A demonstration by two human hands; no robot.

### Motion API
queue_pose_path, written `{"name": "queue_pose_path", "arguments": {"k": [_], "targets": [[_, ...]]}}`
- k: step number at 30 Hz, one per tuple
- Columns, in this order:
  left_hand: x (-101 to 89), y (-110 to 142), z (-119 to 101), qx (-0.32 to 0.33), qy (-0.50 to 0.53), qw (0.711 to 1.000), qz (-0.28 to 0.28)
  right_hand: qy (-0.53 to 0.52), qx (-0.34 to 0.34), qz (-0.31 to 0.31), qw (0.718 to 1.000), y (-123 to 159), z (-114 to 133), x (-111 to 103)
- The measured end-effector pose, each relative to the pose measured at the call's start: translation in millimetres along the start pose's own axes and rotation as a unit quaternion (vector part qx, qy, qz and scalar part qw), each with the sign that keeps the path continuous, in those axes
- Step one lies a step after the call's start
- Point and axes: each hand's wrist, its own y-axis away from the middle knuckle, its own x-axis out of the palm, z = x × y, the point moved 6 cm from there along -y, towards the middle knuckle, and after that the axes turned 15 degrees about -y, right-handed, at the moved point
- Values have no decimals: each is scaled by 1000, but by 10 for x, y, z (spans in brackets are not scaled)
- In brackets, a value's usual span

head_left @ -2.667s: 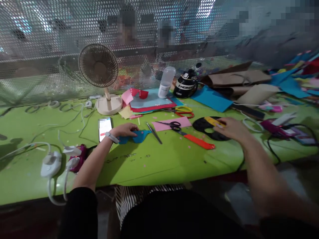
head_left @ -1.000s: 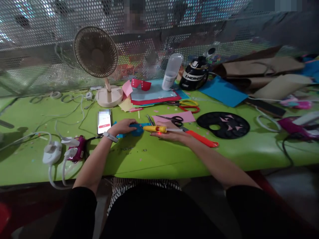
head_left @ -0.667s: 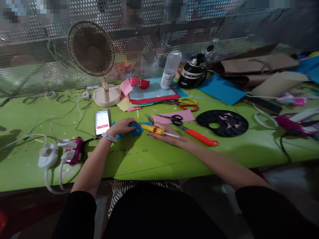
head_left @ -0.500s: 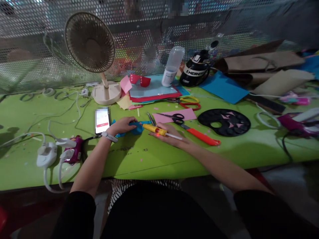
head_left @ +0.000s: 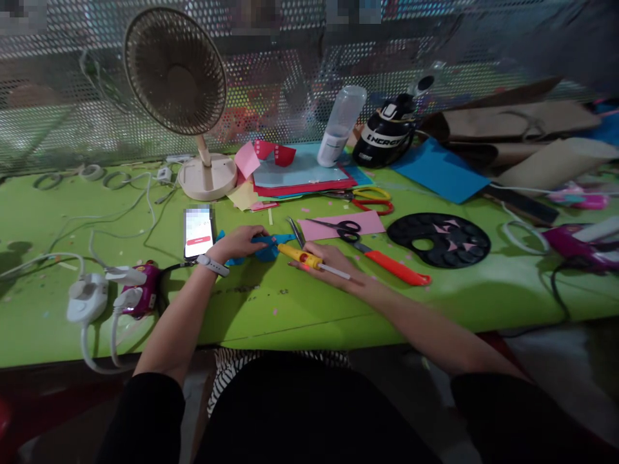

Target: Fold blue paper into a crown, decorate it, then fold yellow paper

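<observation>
My left hand [head_left: 244, 242] is closed on a piece of blue paper [head_left: 267, 252] and keeps it at the table top. In my right hand [head_left: 329, 259] is a yellow hot glue gun [head_left: 298, 256], with a clear glue stick out of its back end. Its nozzle points left and meets the blue paper's right part; whether it touches cannot be made out. Just beyond my right hand lie metal tweezers [head_left: 294, 232], a pink paper strip [head_left: 372, 223] and black-handled scissors [head_left: 349, 230]. A red-handled cutter [head_left: 399, 267] rests to the right.
A phone [head_left: 198, 233] and a purple power adapter [head_left: 141, 290] with cables are at left. Behind stand a fan [head_left: 206, 179], a bottle [head_left: 333, 145] and a black jug [head_left: 382, 136]. Red-and-yellow scissors [head_left: 372, 201] lie near paper sheets [head_left: 300, 174]. A black palette [head_left: 438, 258] holds pink scraps.
The camera view has shifted slightly. Both hands keep nearly the same place, with the glue gun's nozzle still at the blue paper.
</observation>
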Motion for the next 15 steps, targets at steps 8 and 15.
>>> {"name": "queue_pose_path", "arguments": {"k": [8,15], "targets": [[-6,9,-1,2,-2,1000,-6,1,0,9,1000,5,62,-10],[-4,6,7,1,-5,1000,-5,19,5,2,1000,3,30,2]]}}
